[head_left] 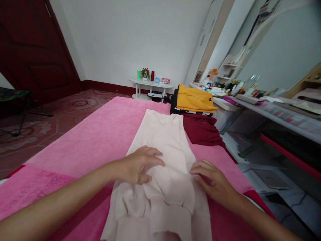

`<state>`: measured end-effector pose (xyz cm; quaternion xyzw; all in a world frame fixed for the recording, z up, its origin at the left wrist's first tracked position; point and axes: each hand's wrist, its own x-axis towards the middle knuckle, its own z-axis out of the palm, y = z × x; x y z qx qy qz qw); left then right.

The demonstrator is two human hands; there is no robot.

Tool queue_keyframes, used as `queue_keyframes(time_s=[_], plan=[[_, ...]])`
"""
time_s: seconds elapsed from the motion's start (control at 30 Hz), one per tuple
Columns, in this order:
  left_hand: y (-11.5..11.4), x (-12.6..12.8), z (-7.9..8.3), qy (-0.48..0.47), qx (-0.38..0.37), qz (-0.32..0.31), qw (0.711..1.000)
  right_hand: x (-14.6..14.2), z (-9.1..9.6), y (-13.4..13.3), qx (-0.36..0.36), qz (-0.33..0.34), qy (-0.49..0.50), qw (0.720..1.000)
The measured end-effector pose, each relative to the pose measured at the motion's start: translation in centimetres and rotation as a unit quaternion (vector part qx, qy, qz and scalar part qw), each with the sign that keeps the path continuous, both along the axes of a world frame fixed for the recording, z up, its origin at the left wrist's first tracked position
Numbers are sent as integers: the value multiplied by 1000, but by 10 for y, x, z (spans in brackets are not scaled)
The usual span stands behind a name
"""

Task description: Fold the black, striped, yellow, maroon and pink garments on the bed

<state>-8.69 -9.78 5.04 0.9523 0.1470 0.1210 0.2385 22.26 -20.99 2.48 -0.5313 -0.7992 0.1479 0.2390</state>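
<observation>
A cream sweatshirt (165, 144) lies lengthwise before me on a pink bed cover (100, 134). Its sides and sleeves are folded inward, and the ribbed cuffs point toward me. My left hand (137, 164) is over the left part of the sweatshirt, palm down, with thumb and fingers apart. At the garment's right edge, my right hand (213, 180) touches the fabric with curved fingertips, the thumb a little away from them; no cloth shows gripped in it.
Right of the sweatshirt lies a folded dark red garment (203, 130). Behind it is a stack topped by a yellow garment (195, 98). A cluttered dressing table (271, 108) stands to the right, a small white table (150, 82) by the far wall, and a folding stool (15, 97) at left.
</observation>
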Motion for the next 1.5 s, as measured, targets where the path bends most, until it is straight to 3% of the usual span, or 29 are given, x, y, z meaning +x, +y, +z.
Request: queue_keyframes(time_s=[0.13,0.27,0.33,0.43,0.53,0.6,0.67,0.73,0.83,0.93,1.03,1.1,1.2,1.33,1.4,1.5], plan=[[-28,6,27,38,-43,-90,994,-37,23,-19,-118,54,69,989],[-42,13,26,4,-117,-125,985,-63,32,-25,-220,41,256,940],[-52,20,19,-1,-94,-74,993,-71,32,-23,-248,36,337,908],[-67,32,7,-12,-35,71,997,-81,29,-14,-273,53,402,872],[-64,36,3,-68,-99,139,983,-84,23,-1,-267,31,422,866],[-50,30,7,-155,-218,190,945,-82,19,6,-237,-40,421,875],[-32,21,14,-256,-332,260,870,-78,16,9,-209,-102,378,896],[-18,11,23,-331,-403,303,798,-77,17,7,-207,-103,271,934],[-13,6,33,-375,-445,304,754,-88,22,-2,-204,-87,57,973],[-20,12,34,-361,-451,286,765,-105,24,-8,-148,-112,-91,978],[-25,19,30,-328,-437,279,790,-113,21,-4,-110,-113,-143,977],[-26,21,29,-315,-427,275,801,-111,21,2,-133,-109,-113,979],[-26,21,31,-318,-411,278,808,-105,25,12,-202,-117,28,972],[-25,21,42,-342,-399,266,808,-110,30,14,-285,-136,228,921],[-25,23,47,-344,-396,256,812,-117,28,9,-314,-102,233,915],[-27,28,52,-327,-393,240,825,-131,23,-5,-257,-23,139,956]])
